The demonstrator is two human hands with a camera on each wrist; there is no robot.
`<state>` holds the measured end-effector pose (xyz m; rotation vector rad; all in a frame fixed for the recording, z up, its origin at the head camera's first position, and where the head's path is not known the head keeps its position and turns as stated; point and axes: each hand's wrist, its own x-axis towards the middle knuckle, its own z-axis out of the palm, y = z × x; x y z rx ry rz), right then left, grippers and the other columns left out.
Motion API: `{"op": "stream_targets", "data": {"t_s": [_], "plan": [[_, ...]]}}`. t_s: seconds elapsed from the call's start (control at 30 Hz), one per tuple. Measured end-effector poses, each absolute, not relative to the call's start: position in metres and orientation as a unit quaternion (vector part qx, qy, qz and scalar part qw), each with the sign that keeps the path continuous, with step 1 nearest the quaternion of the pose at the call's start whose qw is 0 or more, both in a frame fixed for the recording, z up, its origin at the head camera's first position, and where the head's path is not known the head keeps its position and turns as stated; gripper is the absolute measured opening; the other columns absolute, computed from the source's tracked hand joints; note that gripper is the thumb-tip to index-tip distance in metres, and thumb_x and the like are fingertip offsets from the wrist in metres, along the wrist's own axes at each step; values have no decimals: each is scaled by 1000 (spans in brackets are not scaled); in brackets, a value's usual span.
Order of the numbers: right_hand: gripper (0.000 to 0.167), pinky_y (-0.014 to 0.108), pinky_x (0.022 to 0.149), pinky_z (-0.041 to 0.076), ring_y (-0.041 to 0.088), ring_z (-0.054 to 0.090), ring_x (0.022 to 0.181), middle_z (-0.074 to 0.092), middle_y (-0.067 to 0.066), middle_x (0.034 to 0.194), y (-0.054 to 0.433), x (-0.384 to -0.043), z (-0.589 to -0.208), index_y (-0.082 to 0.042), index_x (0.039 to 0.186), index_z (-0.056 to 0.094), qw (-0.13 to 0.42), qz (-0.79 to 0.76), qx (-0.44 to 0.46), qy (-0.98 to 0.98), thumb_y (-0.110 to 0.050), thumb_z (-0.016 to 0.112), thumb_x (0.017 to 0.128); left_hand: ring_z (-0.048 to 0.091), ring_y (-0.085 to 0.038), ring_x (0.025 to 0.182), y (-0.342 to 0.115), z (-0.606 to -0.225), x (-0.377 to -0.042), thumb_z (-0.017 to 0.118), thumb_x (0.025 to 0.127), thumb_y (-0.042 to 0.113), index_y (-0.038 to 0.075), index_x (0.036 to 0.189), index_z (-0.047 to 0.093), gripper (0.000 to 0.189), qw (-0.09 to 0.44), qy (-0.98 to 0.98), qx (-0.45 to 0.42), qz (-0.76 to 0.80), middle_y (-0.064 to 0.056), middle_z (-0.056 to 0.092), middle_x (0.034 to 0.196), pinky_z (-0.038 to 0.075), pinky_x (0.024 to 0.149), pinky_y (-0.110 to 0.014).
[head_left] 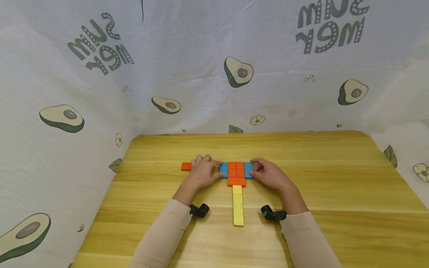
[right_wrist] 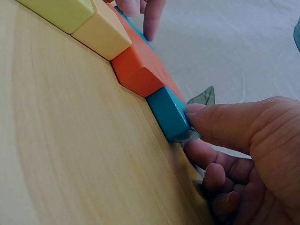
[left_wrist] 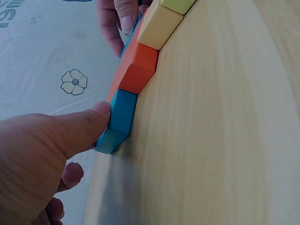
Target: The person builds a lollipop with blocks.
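Note:
In the head view, a flat figure of blocks lies on the wooden table. Several orange blocks point(head_left: 236, 169) form its middle, with a wider orange block point(head_left: 236, 181) along their near side. A pale yellow block point(head_left: 237, 190) and a long yellow-green block point(head_left: 238, 210) run in line toward the person. My left hand point(head_left: 201, 173) pinches the blue block point(head_left: 223, 170) on the left side between thumb and index finger. On the opposite side, my right hand point(head_left: 272, 175) holds another blue block point(head_left: 248, 170) at its outer corners. Both blue blocks touch the orange ones.
A separate orange block point(head_left: 186, 166) lies left of my left hand, partly covered by it. A white printed curtain point(head_left: 201, 74) stands behind the table point(head_left: 318, 178) and along its sides. Each wrist wears a small black camera point(head_left: 200, 210).

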<state>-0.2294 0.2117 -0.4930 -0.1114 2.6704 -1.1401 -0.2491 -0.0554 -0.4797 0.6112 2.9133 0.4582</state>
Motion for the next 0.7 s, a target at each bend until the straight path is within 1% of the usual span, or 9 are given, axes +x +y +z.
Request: {"op": "stream_targets", "data": {"t_s": [0.7], "plan": [[44,34,80,46,20,56,87,62,11,105,213,-230,-491,-6,139,55,120,-387,-49,913,-24,65,101,35,-20,89,-56,-481,-249,65,96,53,32,142,62,51,65,962,208,166,1,53,98,22,77,-35]]}}
